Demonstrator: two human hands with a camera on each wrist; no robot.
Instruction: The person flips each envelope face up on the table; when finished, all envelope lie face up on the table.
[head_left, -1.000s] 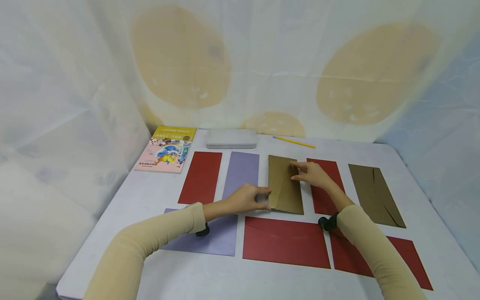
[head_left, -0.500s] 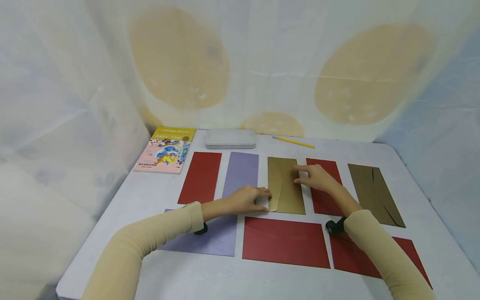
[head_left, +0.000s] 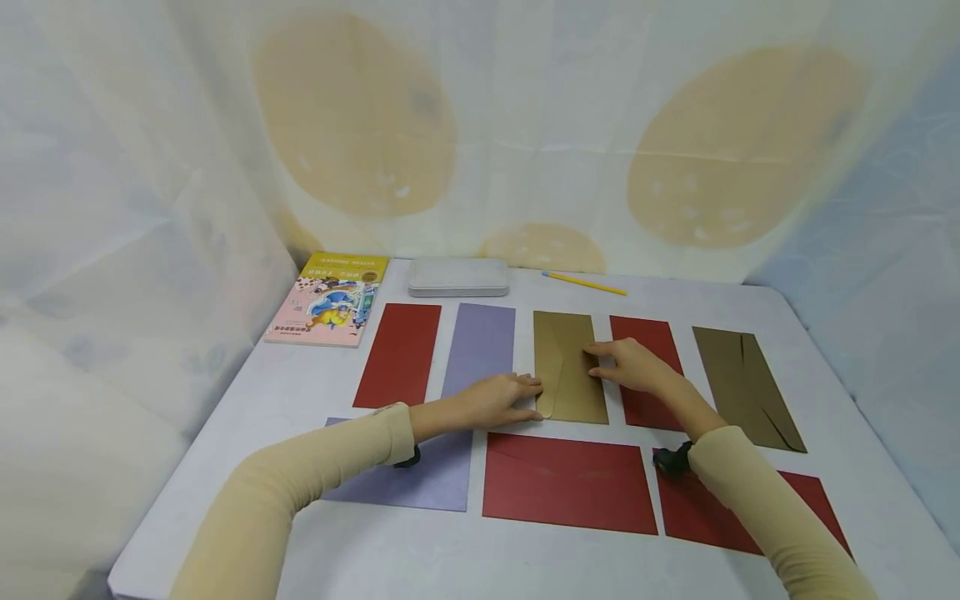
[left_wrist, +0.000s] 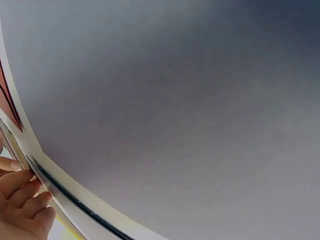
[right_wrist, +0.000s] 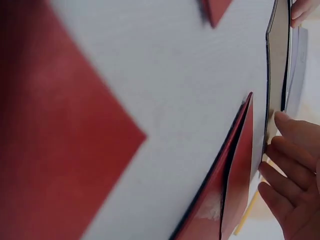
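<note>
A gold envelope (head_left: pixel 576 375) lies on the table in the middle of the head view, its flap side up. My left hand (head_left: pixel 498 402) touches its lower left edge with fingertips and thumb, fingers mostly straight. At the upper right edge, my right hand (head_left: pixel 633 365) rests its fingertips on the envelope. The right wrist view shows that right hand (right_wrist: pixel 295 175) with extended fingers against the gold envelope's edge (right_wrist: pixel 278 50). In the left wrist view the left hand (left_wrist: pixel 25 207) shows at the lower left corner, and a close lilac-grey surface (left_wrist: pixel 165 125) fills most of the picture.
Beside the gold envelope lie a lilac envelope (head_left: pixel 480 346) and red envelopes (head_left: pixel 397 354). A brown envelope (head_left: pixel 750 387) is at far right. More red (head_left: pixel 570 483) and lilac (head_left: pixel 405 483) ones lie in front. Behind are a book (head_left: pixel 330 300), a pale case (head_left: pixel 459 277) and a pencil (head_left: pixel 585 283).
My right hand has moved slightly right and toward me along the gold envelope's right edge. The envelope has shifted a little, and my left hand has stayed nearly in place.
</note>
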